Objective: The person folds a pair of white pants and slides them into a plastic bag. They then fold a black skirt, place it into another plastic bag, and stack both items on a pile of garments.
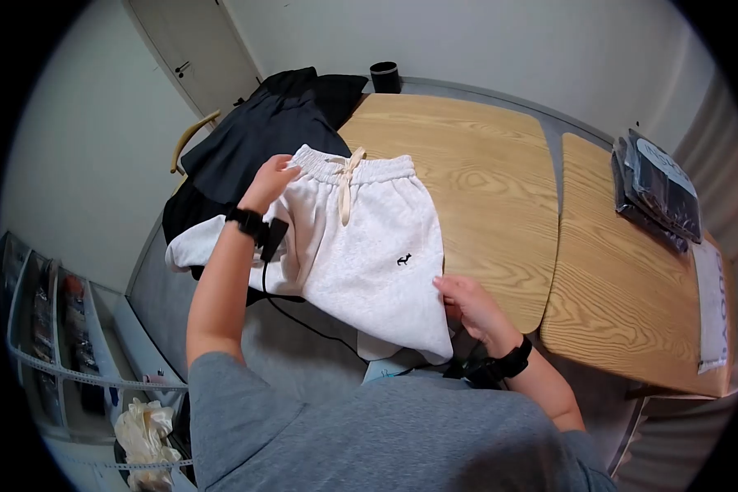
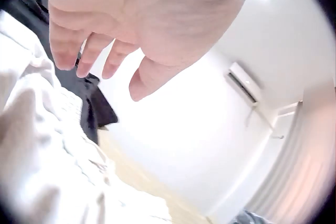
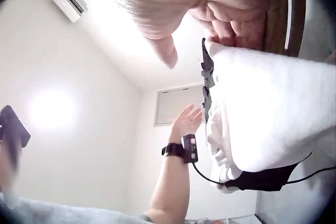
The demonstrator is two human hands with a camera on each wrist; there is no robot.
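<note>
Pale drawstring pants (image 1: 369, 246) lie spread on the wooden table, with a gathered waistband (image 1: 385, 170) on the far side and a small dark animal mark on one leg. Their near part hangs past the front table edge. My left hand (image 1: 270, 182) is over the left end of the waistband; in the left wrist view its fingers are loosely bent, apart from the cloth. At the outer edge of the leg is my right hand (image 1: 473, 307). Its thumb (image 3: 167, 53) stands away from the cloth, while its fingertips are right at the fabric edge.
Dark garments (image 1: 258, 135) are heaped behind and left of the pants. A second table (image 1: 623, 303) on the right bears packaged dark clothing (image 1: 658, 184). A black bin (image 1: 385, 78) stands beyond the table, and a rack (image 1: 82, 328) stands low on the left.
</note>
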